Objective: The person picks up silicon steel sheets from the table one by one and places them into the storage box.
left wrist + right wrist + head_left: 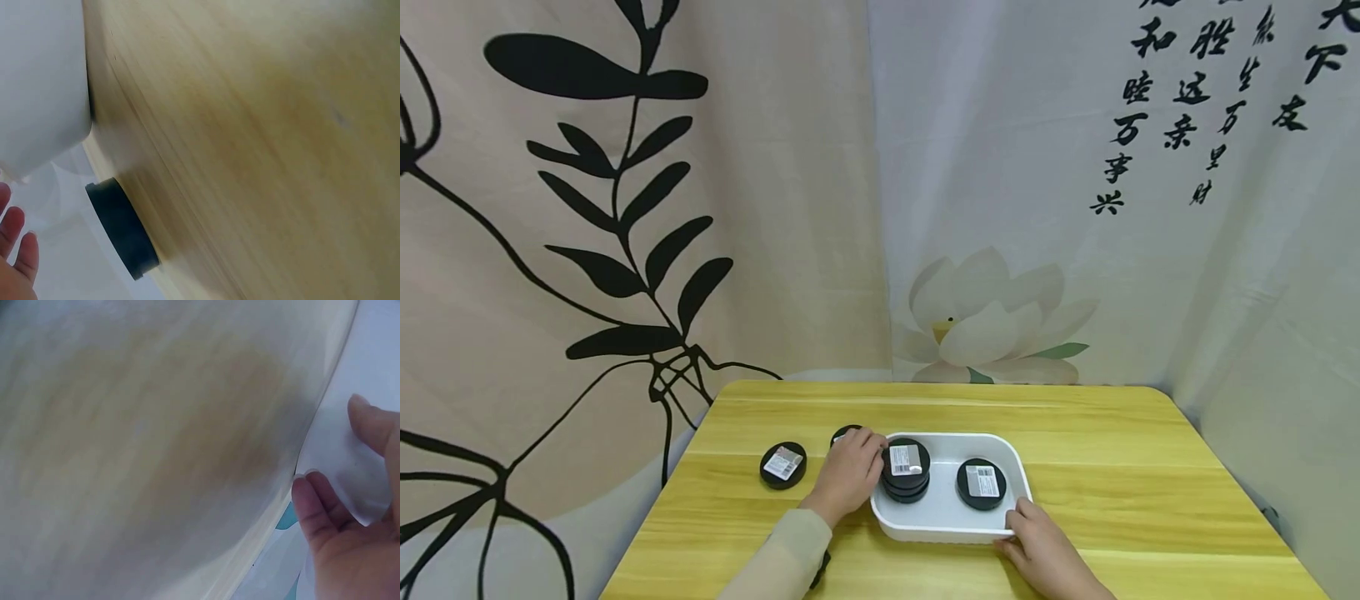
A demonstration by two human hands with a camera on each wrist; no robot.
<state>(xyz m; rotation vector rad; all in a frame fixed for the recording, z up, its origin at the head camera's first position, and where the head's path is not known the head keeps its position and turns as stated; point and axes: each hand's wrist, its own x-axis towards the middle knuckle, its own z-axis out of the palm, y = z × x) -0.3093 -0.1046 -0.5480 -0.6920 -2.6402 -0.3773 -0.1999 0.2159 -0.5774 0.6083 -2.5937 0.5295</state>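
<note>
A white rectangular tray (pixel 942 530) sits on the table, holding a stack of flat, round black containers (pixel 906 487) with a barcode label on top and a single similar black container (pixel 982 502) to its right. My left hand (pixel 850 467) is at the tray's left rim, fingertips beside the stack. In the left wrist view its fingers (pixel 11 228) are spread with nothing between them. My right hand (pixel 1037 542) grips the tray's front right corner between thumb and fingers. The right wrist view shows that hand (pixel 353 550) at the tray's white wall.
Left of the tray lies another black container (pixel 783 465) with a label. One more black container (pixel 844 432) is partly hidden behind my left hand. A dark object (pixel 822 572) shows beside the left sleeve. The wooden table (pixel 1097 433) ends near a printed curtain (pixel 805 208).
</note>
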